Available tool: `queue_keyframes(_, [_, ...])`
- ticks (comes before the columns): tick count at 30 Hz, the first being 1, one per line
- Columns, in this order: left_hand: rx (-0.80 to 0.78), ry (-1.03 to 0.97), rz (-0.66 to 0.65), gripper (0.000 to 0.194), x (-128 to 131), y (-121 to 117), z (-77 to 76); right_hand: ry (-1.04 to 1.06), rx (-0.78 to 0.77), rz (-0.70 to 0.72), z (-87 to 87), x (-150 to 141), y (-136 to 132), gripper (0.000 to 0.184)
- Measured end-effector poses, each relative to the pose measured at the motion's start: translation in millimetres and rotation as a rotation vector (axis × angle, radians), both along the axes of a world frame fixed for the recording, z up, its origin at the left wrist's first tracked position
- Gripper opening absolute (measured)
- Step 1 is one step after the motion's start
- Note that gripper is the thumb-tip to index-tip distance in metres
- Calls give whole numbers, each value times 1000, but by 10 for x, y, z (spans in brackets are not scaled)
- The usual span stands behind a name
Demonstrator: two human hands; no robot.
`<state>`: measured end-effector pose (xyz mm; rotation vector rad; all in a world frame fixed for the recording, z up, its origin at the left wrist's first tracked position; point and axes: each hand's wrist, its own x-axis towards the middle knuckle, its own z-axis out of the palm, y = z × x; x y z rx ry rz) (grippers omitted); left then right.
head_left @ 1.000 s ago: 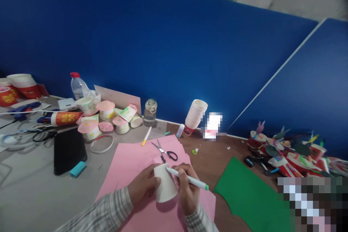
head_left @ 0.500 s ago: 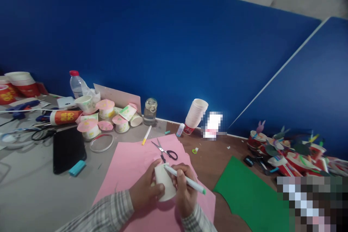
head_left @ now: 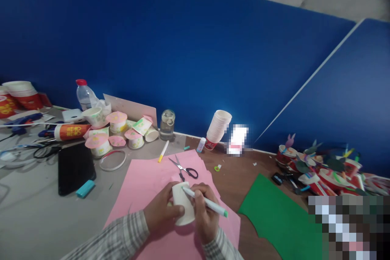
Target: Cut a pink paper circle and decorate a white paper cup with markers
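Note:
A white paper cup [head_left: 184, 205] is gripped by my left hand [head_left: 161, 209], the thumb across its front and the fingers behind. My right hand [head_left: 206, 211] closes round a white marker [head_left: 210, 204] with a green end. The marker's tip meets the cup's side near its upper edge, where a faint green mark shows. Beneath both hands lies pink paper [head_left: 134, 187]. Just beyond the cup, black-handled scissors [head_left: 183, 167] rest on this paper with their blades apart.
Decorated paper cups [head_left: 117, 124] crowd the back left, near a black tablet [head_left: 76, 168]. A yellow-tipped marker [head_left: 163, 151], a glass jar [head_left: 167, 126], a glue stick [head_left: 201, 145] and stacked cups [head_left: 218, 128] stand or lie behind. Green paper [head_left: 283, 219] lies right, before cup crafts [head_left: 323, 174].
The marker's tip has shifted slightly left and down on the cup. Both hands keep their hold, and the whole view has moved a little.

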<state>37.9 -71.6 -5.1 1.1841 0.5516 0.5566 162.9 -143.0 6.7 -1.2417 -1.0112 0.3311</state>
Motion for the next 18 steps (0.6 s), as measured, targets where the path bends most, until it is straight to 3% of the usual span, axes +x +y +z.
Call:
queue_keyframes(5, [56,-28,16,58,2,-13,27,-28,23,3,39,-5,-6,17])
queue_keyframes(18, [37,-56,21,62,-3,2,7,58,-34,4,11,18,8,21])
